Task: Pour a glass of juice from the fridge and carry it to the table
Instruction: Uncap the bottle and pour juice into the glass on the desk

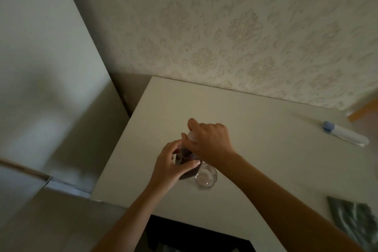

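Dark reddish juice fills a clear bottle (185, 161) that stands on the white table (255, 129), near the middle of its front edge. Its pale cap (191, 136) is gripped from above by the right hand (210, 141), fingers curled round it, while the left hand (173, 162) wraps round the bottle's body. Just beside the bottle, touching or nearly so, a clear empty glass (206, 176) stands upright, partly covered by the right wrist. Well apart, toward the table's right edge, a white tube with a blue cap (343, 133) lies on its side. At the front right corner lies a dark green patterned packet (356, 219). Patterned wallpaper (235, 32) backs the table.
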A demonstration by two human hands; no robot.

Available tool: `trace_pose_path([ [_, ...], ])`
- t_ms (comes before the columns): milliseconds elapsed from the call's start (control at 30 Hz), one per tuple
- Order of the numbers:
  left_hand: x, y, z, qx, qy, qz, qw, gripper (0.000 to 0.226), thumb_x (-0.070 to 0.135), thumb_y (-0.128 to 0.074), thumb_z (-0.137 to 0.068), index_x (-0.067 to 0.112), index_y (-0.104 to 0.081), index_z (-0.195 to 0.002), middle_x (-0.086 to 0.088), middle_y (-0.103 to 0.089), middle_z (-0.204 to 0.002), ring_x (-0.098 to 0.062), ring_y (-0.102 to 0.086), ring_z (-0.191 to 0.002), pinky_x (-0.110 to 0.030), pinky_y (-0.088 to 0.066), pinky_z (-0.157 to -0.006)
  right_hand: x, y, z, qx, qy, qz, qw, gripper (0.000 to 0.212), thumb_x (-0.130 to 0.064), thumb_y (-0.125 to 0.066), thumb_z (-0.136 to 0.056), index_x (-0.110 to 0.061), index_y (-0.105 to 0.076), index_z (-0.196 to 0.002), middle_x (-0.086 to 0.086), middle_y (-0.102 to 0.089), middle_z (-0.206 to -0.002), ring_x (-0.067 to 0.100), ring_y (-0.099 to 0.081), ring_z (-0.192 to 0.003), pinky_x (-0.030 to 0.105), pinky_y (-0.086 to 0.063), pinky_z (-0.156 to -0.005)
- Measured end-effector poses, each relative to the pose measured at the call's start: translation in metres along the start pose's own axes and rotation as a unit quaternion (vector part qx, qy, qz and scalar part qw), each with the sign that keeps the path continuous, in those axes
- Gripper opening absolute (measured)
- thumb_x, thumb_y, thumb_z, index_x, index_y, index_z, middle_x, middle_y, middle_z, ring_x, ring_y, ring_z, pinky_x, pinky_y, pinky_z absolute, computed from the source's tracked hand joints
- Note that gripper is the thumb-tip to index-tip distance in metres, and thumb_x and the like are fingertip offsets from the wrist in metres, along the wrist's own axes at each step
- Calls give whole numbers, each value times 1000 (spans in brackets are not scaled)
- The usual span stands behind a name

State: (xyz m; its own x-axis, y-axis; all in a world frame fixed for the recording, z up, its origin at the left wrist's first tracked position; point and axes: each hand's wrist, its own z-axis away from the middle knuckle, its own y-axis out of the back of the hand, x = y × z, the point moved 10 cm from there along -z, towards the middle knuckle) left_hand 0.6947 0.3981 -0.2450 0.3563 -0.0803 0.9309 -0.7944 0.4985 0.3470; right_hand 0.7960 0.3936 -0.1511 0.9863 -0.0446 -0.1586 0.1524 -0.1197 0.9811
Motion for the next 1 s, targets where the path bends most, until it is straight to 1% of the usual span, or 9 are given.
trace_pose_path([
  [67,-1,1,-2,-14,9,40,999,59,49,-80,-56,28,-61,-107,7,-70,-103,-13,-67,-97,-36,-58,-84,-7,6,-2,17,36,1,999,32,-49,-34,-94,-19,-44,-94,-7,-43,-56,11,-38,-44,25,-29,-54],
  [167,6,9,-4,-15,-21,34,999,50,46,-82,-57,28,-63,-99,8,-72,-93,-11,-69,-88,-29,-59,-75,-16,13,-3,36,87,-19,995,32,-44,-38,-95,-13,-49,-94,-3,-47,-58,17,-41,-46,29,-33,-57],
  [300,9,15,-5,-30,-25,55,998,48,40,-84,-57,22,-65,-97,2,-73,-90,-18,-71,-87,-34,-60,-74,-28,17,-7,24,130,-42,990,32,-43,-41,-93,-13,-51,-91,-1,-54,-63,19,-45,-51,32,-40,-63],
  [400,13,19,-6,-54,-30,86,994,44,29,-86,-57,19,-66,-94,0,-74,-90,-18,-71,-86,-22,-56,-67,-42,21,-8,10,187,-48,981,32,-45,-44,-91,-14,-53,-91,-2,-55,-67,15,-42,-56,28,-35,-68],
  [533,22,24,-6,-96,-48,68,992,43,27,-85,-59,22,-66,-98,2,-74,-94,-17,-71,-89,-20,-55,-68,-51,25,-4,-38,258,-51,964,24,-41,-45,-92,-19,-51,-98,-2,-62,-83,14,-49,-70,31,-38,-77],
  [700,24,26,-8,-154,-57,51,985,49,15,-84,-67,14,-63,-111,-4,-73,-103,-23,-69,-99,-32,-58,-81,-61,27,5,-77,336,-19,939,25,-40,-39,-95,-26,-46,-115,-4,-62,-96,14,-52,-83,30,-41,-87],
  [833,26,27,-6,-143,-73,23,987,47,25,-85,-63,24,-66,-106,2,-74,-100,-18,-70,-96,-30,-58,-81,-59,30,8,-60,327,3,943,30,-40,-34,-96,-26,-48,-119,-6,-64,-92,12,-55,-78,27,-39,-75],
  [933,30,33,-2,-80,-89,-18,993,44,39,-84,-57,30,-67,-97,12,-74,-92,-9,-70,-88,-31,-60,-76,-47,28,-2,-16,222,44,974,40,-47,-28,-94,-20,-55,-84,-6,-52,-59,13,-48,-48,27,-34,-54],
  [1000,33,38,1,-34,-96,-34,994,43,42,-84,-56,31,-68,-94,17,-74,-88,-5,-70,-85,-32,-60,-74,-38,26,-6,-6,155,72,985,31,-43,-46,-92,-20,-50,-72,-9,-29,-47,10,-29,-36,25,-29,-42],
])
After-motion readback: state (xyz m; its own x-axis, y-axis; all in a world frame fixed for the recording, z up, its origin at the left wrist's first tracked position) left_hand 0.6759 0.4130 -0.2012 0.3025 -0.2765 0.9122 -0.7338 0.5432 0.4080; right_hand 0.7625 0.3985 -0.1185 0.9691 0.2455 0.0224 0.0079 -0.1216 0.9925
